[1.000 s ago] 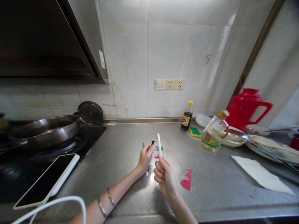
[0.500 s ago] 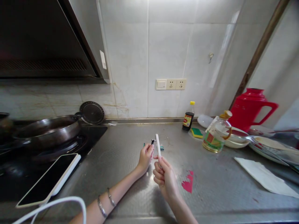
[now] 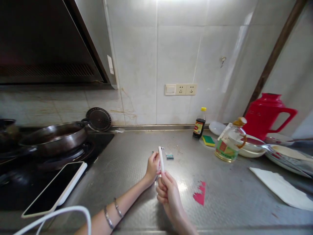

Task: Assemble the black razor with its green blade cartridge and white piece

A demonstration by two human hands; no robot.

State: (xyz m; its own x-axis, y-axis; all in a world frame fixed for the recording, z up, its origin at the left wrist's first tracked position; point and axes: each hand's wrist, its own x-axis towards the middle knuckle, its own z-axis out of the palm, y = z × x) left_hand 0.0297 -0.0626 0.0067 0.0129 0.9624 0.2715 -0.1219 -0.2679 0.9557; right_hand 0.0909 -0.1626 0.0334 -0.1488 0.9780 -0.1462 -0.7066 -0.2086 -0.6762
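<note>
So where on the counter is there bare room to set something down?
Bare counter lies between the hob and left hand, and between the red patch and white sheet. It's crowded at the right: flask, oil jug, bowl and plates.

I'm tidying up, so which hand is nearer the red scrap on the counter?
Right: the right hand is left of the red scrap; the left hand is farther left and farther back.
</note>
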